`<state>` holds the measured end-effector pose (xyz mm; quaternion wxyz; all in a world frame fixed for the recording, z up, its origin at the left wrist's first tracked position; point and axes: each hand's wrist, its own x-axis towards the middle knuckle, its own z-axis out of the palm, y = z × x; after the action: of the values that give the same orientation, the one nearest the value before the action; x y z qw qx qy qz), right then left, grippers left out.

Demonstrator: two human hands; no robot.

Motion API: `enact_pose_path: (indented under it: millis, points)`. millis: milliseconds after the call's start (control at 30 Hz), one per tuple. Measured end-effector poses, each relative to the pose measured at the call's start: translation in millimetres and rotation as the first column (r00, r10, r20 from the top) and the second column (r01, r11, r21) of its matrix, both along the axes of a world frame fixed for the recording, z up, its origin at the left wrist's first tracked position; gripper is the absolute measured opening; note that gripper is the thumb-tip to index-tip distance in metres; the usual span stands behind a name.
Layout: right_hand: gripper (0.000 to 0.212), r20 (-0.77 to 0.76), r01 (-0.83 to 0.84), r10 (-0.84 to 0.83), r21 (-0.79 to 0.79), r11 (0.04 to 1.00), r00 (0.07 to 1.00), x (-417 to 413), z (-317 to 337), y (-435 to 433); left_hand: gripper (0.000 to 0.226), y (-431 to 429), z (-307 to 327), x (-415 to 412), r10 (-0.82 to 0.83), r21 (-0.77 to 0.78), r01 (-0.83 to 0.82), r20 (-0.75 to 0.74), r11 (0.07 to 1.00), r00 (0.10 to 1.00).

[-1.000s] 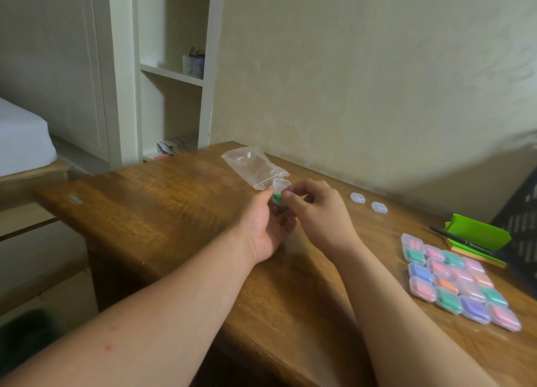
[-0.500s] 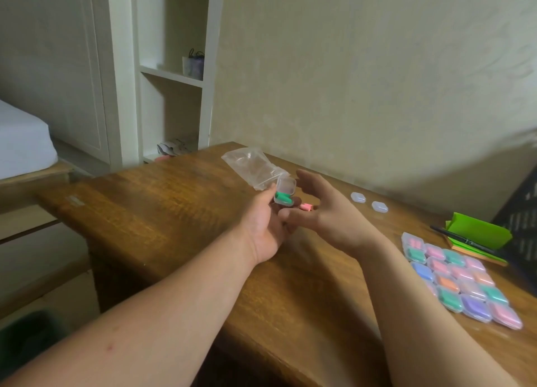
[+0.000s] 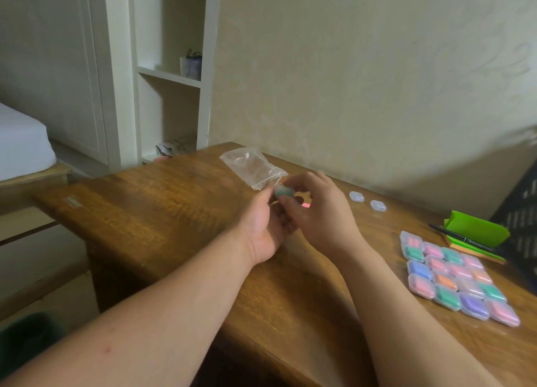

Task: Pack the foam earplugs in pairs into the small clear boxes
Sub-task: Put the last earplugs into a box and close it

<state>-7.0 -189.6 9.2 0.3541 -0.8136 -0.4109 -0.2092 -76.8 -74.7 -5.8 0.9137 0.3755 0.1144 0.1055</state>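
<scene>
The right hand [image 3: 322, 212] has swung back onto the small box [image 3: 283, 191] with a green earplug inside. Both hands now pinch it above the table [image 3: 174, 212], the left hand [image 3: 261, 227] curled beneath. Filled boxes [image 3: 456, 279] sit near right, and a pink earplug [image 3: 305, 205] lies by the right hand.

Small clear box [image 3: 282, 191], green earplug [image 3: 281, 194] showing inside, pinched between left hand [image 3: 261, 227] and right hand [image 3: 322, 212]; pink earplug [image 3: 305, 205] lying loose just behind them; two empty boxes [image 3: 356, 196] further right, filled boxes [image 3: 456, 276] gridded nearer
</scene>
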Motion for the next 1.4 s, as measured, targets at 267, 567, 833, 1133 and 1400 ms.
enact_pose_path:
  millis: [267,567,833,1133,1400]
  points:
    - [0.023,0.204,0.084,-0.064,-0.09,0.992,0.977,2.3,-4.1,2.4,0.054,-1.4,-1.9,3.6,0.011,0.049,-0.01,-0.023,0.999,1.0]
    - [0.021,0.226,0.123,-0.094,-0.117,0.986,0.97,1.5,-4.9,2.8,0.053,-1.4,-3.3,3.5,0.017,0.056,-0.015,-0.04,0.998,0.999]
    - [0.021,0.245,0.15,-0.113,-0.138,0.979,0.963,1.9,-3.9,2.9,0.053,-1.4,-1.9,0.7,0.015,0.025,-0.014,-0.025,1.0,1.0]
    - [0.016,0.203,0.172,-0.147,-0.113,0.979,0.968,2.7,-5.2,1.5,0.046,-0.5,-5.7,4.8,-0.008,0.089,0.009,-0.008,0.996,1.0]
    - [0.018,-0.004,0.083,-0.085,-0.173,0.981,0.996,-1.1,4.6,-6.9,0.034,-4.9,-9.9,8.4,0.082,0.33,-0.075,-0.008,0.941,0.997]
